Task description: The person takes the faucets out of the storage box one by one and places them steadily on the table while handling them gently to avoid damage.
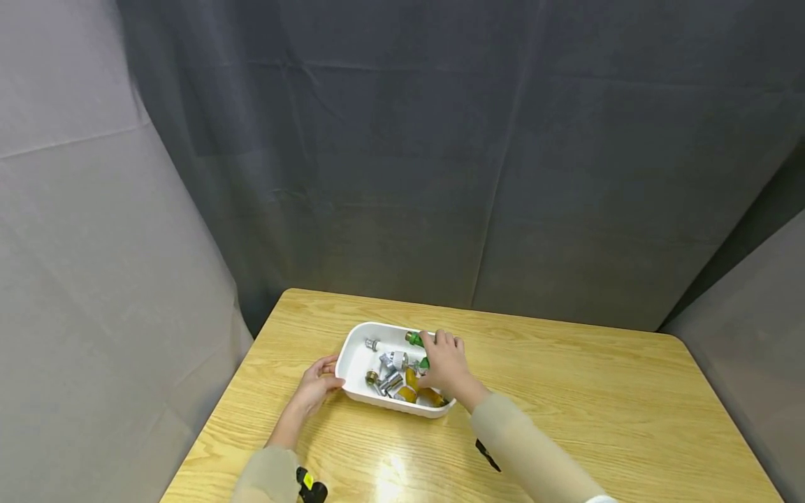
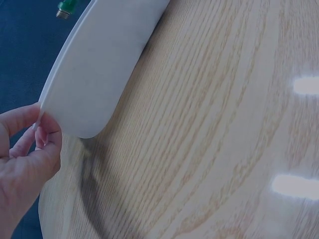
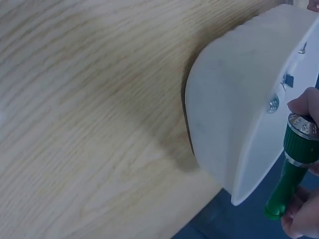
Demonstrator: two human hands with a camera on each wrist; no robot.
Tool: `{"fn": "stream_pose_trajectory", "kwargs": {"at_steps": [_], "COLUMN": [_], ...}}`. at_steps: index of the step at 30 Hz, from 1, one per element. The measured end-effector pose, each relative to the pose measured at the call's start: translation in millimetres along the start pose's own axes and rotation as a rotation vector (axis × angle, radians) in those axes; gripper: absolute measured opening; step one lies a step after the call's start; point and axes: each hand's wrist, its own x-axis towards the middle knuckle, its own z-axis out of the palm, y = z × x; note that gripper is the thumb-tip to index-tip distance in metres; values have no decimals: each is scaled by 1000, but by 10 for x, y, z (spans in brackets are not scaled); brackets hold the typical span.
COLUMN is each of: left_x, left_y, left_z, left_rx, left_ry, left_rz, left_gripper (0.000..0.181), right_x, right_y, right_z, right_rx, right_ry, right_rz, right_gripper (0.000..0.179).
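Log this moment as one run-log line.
left hand: holds white tray rim | right hand: grips green part over tray | table: wood

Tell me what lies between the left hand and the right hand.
In the head view, the white tray with silver and amber fittings lies between the left hand and right hand.

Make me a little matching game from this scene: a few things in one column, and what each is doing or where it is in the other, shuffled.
Things:
1. left hand
2. right hand
3. white tray
4. amber pieces

States:
a. rests on the wooden table
b. holds a green part
c. lie inside the tray
d. grips the tray's rim

Pairs: 1-d, 2-b, 3-a, 4-c
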Motion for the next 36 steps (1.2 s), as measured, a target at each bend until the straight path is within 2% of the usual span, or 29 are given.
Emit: {"fn": "stream_pose_trajectory", "kwargs": {"at_steps": [7,19,26,36], "left_x": [-12,-29,-37,-34], "left_y": [7,28,13,12], "left_z": [-8,-16,-40,-43], "left_rx": [-1,-13,-11,7], "left_ry": [5,17,11,10], "left_rz": [-8,-5,-11,-19], "left_gripper": [58,58,58,57], "right_x": [-84,-281,-409,-565], "right_y": [178,630,822,1023], "right_z": [-122,-202,-108,184], "right_rx": [-22,82,111,165], "right_ry": [93,199,219,206], "right_rz": [-11,55,108,175], "right_gripper": [89,89,86,83]}}
